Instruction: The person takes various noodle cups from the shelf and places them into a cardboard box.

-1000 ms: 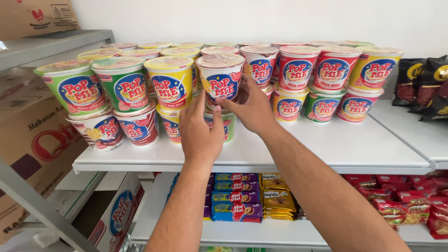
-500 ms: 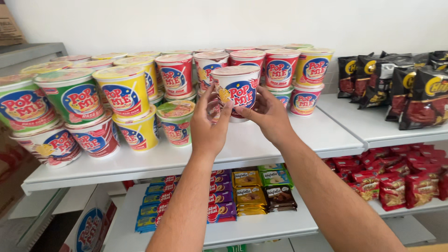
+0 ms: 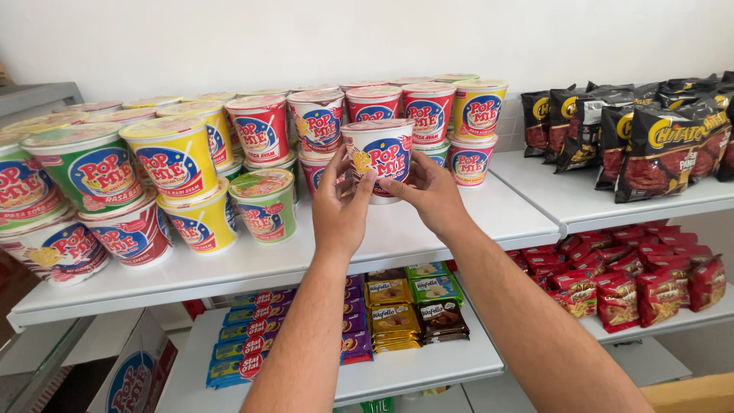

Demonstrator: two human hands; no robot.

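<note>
My left hand [image 3: 342,208] and my right hand [image 3: 428,191] hold one white instant-noodle cup [image 3: 380,157] between them, lifted a little above the white upper shelf [image 3: 321,256]. The left fingers grip its left side, the right fingers its lower right side. Just behind it stand stacked red and white noodle cups [image 3: 317,126]. A low green cup [image 3: 264,205] sits to the left of my left hand, next to yellow cups [image 3: 177,157] and a large green cup [image 3: 90,172].
Black snack bags [image 3: 657,141] fill the right upper shelf and red snack bags [image 3: 634,279] the shelf below it. Wafer packs and biscuit packs [image 3: 397,306] lie on the lower middle shelf. A cardboard box [image 3: 134,375] stands at the bottom left.
Both hands have drawn the white cup out of the row toward me and slightly right, and the view has shifted right, bringing the black snack bags into sight.
</note>
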